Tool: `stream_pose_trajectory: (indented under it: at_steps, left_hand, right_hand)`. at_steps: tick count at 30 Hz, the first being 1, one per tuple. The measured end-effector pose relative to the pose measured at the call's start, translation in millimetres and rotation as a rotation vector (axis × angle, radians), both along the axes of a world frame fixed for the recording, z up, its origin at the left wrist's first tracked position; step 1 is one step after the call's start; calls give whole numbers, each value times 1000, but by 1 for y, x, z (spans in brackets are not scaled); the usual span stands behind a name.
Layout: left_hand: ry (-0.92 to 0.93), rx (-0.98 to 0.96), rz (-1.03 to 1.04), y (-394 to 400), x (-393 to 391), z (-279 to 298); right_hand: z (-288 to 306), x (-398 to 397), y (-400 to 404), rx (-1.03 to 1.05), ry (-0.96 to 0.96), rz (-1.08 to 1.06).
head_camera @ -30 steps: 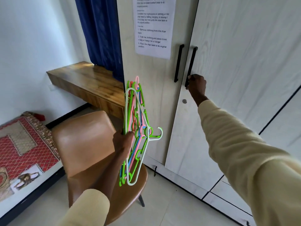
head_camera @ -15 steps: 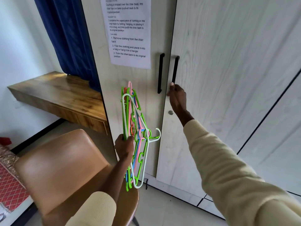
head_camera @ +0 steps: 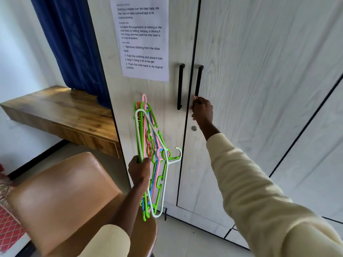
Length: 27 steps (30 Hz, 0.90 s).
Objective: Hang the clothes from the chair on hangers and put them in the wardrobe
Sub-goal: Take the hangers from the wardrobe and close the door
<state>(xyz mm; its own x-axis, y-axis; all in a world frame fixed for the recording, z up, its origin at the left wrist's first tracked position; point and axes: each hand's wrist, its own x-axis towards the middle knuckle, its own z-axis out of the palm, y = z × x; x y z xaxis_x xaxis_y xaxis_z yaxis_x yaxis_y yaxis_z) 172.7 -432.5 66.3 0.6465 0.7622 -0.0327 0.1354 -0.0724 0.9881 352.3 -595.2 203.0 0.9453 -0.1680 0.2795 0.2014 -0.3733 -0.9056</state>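
Wardrobe (head_camera: 259, 89) nearer; hands unchanged (hangers (head_camera: 150, 145), handle (head_camera: 198, 80)).

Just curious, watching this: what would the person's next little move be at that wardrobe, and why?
Probably let go of the handle. The right hand grips its lower end, the wardrobe door looks shut, and the left hand already holds a bunch of hangers for the clothes.

White walls, blue curtain (head_camera: 74, 49), wooden wall desk (head_camera: 61, 115), pale floor (head_camera: 185, 242).
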Motion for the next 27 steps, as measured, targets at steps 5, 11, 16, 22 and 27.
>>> stream_pose_trajectory:
  at_steps: [5,11,16,22,27]
  left_hand:
    - [-43,-6,-39,-6,-23,10]
    - [-69,-261,-92,11,-64,3]
    - [-130,-430,-70,56,-138,-10]
    - [-155,-566,-68,160,-288,-38]
    - [-278,-709,22,248,-430,-54]
  right_hand:
    - [7,-19,3,-6,-6,-108]
    - [-43,-99,38,-188,98,91]
    - [-84,-170,93,-372,366,610]
    - [-137,-248,177,170,754,980]
    - [-190,-362,305,133,1055,1197]
